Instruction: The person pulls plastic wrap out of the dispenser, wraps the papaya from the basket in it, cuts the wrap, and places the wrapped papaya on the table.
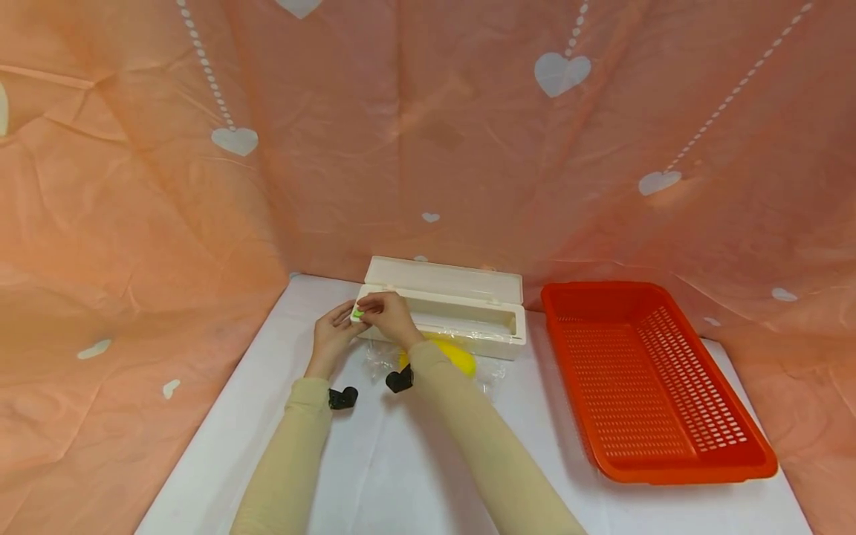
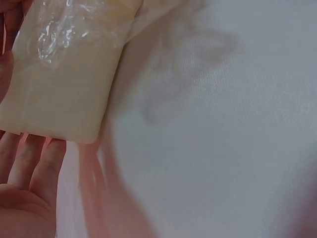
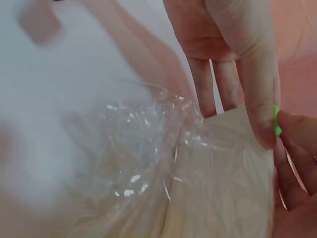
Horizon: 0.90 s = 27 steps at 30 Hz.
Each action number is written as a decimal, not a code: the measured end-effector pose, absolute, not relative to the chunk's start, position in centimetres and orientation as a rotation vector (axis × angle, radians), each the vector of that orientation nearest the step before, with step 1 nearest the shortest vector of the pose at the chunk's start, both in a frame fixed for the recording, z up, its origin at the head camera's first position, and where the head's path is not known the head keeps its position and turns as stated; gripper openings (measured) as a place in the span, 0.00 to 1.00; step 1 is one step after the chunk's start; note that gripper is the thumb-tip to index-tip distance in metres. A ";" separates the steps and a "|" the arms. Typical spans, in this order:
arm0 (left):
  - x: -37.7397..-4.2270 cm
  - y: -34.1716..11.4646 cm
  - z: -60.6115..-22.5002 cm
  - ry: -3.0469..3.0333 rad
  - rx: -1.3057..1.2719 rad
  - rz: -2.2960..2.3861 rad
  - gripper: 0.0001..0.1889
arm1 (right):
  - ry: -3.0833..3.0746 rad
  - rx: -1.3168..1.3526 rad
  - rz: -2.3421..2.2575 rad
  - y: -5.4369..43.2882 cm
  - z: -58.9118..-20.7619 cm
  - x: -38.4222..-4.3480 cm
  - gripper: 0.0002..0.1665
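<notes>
A long cream cling film dispenser (image 1: 517, 343) stands at the back of the table with its lid (image 1: 446, 278) raised. Clear film (image 3: 143, 144) drapes over its front and lies crumpled before it. My left hand (image 1: 329, 338) holds the dispenser's left end, its thumb (image 3: 263, 119) on the front face and its fingers (image 2: 45, 166) at the end. Between thumb and fingertip, my right hand (image 1: 394, 319) pinches a small bright green slider (image 1: 359, 313) at that same end. A smooth yellow thing (image 1: 461, 358) lies among the film, partly hidden by my right forearm.
An orange-red plastic basket (image 1: 571, 379) with slotted walls stands on the right of the white table (image 1: 381, 461). Peach cloth (image 1: 428, 163) with white hearts hangs close behind the dispenser and at both sides.
</notes>
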<state>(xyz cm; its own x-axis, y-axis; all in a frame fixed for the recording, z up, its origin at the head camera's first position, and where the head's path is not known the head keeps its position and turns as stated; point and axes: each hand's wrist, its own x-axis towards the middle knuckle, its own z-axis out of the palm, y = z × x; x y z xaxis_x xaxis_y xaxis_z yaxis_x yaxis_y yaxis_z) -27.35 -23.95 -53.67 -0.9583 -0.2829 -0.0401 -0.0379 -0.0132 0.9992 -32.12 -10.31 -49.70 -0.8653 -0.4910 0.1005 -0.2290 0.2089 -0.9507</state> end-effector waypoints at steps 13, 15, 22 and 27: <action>-27.2 -24.0 -52.9 -2.083 0.356 -2.123 0.32 | 2.424 -0.639 -1.657 -9.8 -49.6 -31.8 0.10; -27.4 -24.1 -53.3 -2.080 0.360 -2.126 0.32 | 2.445 -0.673 -1.634 -9.6 -49.6 -31.9 0.10; -27.4 -24.4 -53.5 -2.091 0.380 -2.112 0.32 | 2.428 -0.689 -1.637 -9.1 -49.9 -31.9 0.09; -27.3 -24.2 -53.3 -2.084 0.377 -2.118 0.32 | 2.475 -0.688 -1.610 -8.8 -49.7 -31.8 0.09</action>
